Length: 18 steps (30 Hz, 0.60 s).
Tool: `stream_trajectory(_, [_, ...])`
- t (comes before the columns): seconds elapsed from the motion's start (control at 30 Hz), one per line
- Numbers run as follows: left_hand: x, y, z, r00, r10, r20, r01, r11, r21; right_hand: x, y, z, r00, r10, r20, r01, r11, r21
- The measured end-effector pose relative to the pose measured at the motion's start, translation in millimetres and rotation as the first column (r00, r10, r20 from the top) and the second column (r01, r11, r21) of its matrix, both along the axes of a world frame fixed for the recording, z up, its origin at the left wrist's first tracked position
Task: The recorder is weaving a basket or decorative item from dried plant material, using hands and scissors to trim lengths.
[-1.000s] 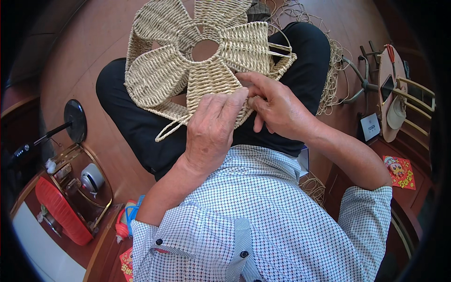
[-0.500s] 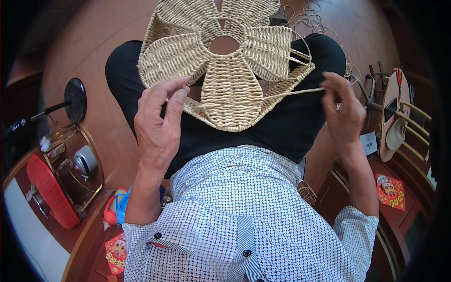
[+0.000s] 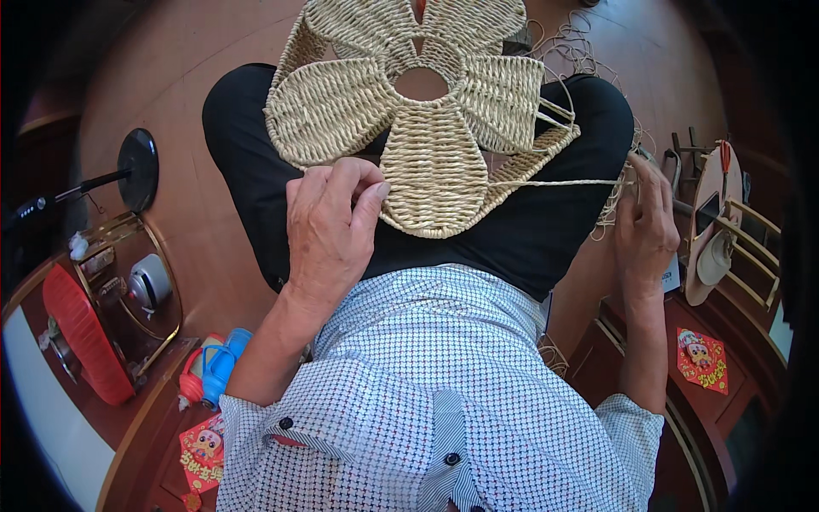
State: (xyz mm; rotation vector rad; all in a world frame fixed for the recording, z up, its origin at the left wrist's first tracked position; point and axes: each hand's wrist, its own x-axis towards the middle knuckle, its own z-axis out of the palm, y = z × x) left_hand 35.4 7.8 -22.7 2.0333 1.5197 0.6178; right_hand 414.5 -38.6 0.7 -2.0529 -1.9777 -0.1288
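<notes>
A flower-shaped woven straw piece (image 3: 433,171) with a round hole in its middle rests across my thighs. My left hand (image 3: 333,218) is closed at its near left edge, thumb and curled fingers pinching the rim beside the front petal. What lies under those fingers is hidden. From the right side of that petal a pale straw cord (image 3: 554,183) runs taut, almost level, out to the right. Its far end is in my right hand (image 3: 647,218), closed, beside my right knee. Two short strands span a gap at the piece's right corner.
Loose cord (image 3: 572,51) lies tangled on the floor beyond my right knee. At right stands a wooden rack with a hat (image 3: 715,256). A metal-framed trolley with a red cover (image 3: 90,333), a blue bottle (image 3: 220,371) and a round black stand base (image 3: 138,169) are at left.
My left hand has moved right and closed against the front petal's edge. The right hand has shifted outward and down, drawing the cord nearly level. The woven piece has moved slightly right.
</notes>
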Motion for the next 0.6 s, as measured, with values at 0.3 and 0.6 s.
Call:
stream_trajectory(0.3, [7,0,-6,0.973,0.167,0.159,-0.111,0.943,-0.315,-73,1,-14,0.897,0.174,-0.407,-0.239,0.964,-0.113])
stream_trajectory(0.6, [5,-3,-21,0.967,0.124,0.221,-0.06,0.959,-0.277,-76,5,-27,0.581,-0.162,-0.798,-0.108,0.956,-0.273])
